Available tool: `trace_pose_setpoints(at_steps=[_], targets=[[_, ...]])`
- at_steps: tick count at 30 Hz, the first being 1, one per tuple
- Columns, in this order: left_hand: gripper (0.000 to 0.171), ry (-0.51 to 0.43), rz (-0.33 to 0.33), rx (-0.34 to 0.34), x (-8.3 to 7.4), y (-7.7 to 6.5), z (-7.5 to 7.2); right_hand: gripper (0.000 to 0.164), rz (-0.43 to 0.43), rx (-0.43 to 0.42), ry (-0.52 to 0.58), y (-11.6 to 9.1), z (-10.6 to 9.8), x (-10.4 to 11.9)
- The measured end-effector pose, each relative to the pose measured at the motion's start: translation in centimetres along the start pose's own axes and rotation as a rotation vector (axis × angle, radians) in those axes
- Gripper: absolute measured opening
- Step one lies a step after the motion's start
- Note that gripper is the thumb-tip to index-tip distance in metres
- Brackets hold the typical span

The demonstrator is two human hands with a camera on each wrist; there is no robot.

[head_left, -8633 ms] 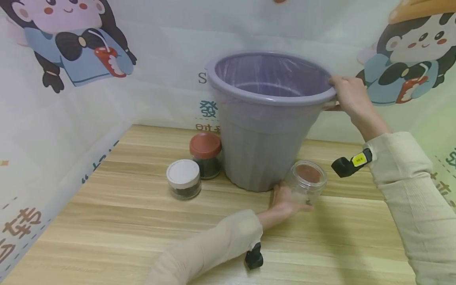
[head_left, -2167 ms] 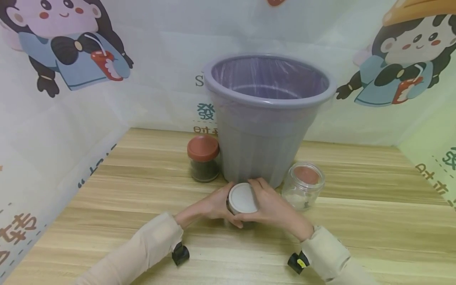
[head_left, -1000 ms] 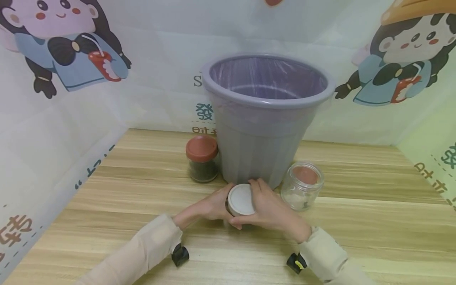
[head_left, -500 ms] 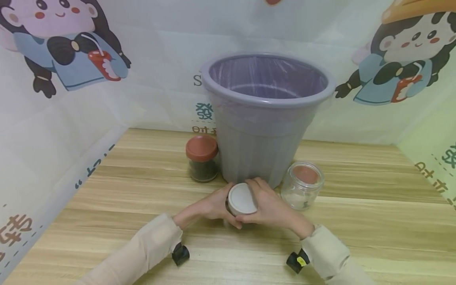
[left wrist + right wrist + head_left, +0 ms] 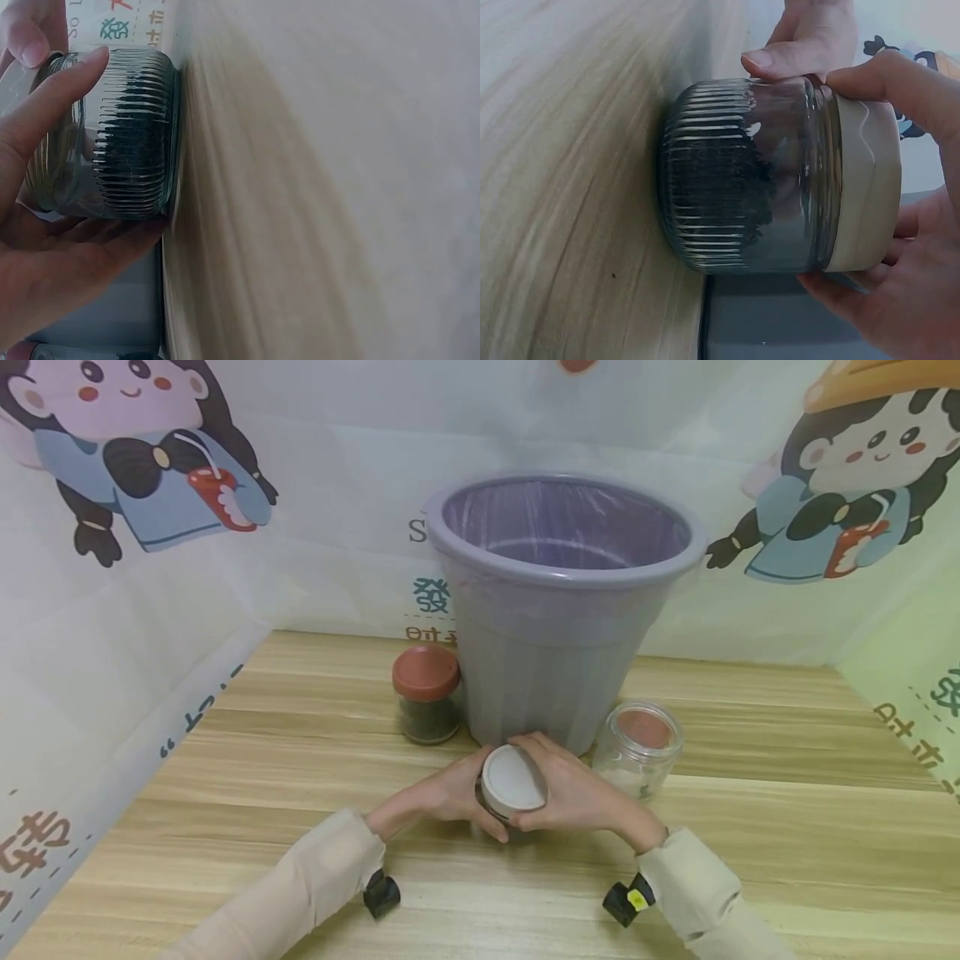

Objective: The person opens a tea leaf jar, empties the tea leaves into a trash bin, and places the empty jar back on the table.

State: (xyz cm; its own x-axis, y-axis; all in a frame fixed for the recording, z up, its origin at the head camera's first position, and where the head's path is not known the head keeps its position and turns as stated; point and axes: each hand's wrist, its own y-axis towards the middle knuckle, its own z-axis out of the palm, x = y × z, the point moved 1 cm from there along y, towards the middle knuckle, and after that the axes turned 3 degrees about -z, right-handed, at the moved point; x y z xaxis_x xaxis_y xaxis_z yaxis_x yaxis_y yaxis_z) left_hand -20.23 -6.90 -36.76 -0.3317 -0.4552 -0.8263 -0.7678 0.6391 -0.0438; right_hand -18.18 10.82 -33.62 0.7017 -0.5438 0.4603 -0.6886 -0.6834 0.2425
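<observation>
A ribbed glass jar (image 5: 135,135) with dark contents stands on the table in front of the bucket. My left hand (image 5: 453,789) holds its glass body from the left, thumb along the near side and fingers behind. On top is a white lid (image 5: 513,781), which my right hand (image 5: 573,789) grips by its edge from the right. In the right wrist view, threads of the glass show below the lid (image 5: 866,187). The dark contents fill roughly the lower half of the jar.
A lilac bucket (image 5: 555,652) with a clear plastic liner stands right behind the hands. Left of it is a red-lidded jar (image 5: 426,677) with dark contents. To its right stands a clear glass jar (image 5: 636,772) with a reddish-brown disc at its mouth. Printed sheets (image 5: 337,527) enclose the table.
Earlier the right hand held the bucket rim and the left the clear jar; both now hold the white-lidded jar, moved rightward. In the last second the right hand shifted slightly around the lid.
</observation>
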Motion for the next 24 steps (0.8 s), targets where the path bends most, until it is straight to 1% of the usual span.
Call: trace_pose_setpoints(at_steps=[9, 16, 24], targets=[[0.091, -0.031, -0.005, 0.031, -0.1, 0.0, 0.0, 0.078, 0.005, 0.055, 0.041, 0.0, -0.5, 0.0], [0.093, -0.023, -0.009, 0.036, -0.1, 0.0, 0.1, 0.079, -0.013, 0.102, 0.032, 0.2, -0.9, -0.1], [0.097, -0.023, -0.002, 0.043, -0.1, 0.0, 0.0, 0.083, -0.022, 0.188, 0.057, 0.3, -1.3, 0.0]])
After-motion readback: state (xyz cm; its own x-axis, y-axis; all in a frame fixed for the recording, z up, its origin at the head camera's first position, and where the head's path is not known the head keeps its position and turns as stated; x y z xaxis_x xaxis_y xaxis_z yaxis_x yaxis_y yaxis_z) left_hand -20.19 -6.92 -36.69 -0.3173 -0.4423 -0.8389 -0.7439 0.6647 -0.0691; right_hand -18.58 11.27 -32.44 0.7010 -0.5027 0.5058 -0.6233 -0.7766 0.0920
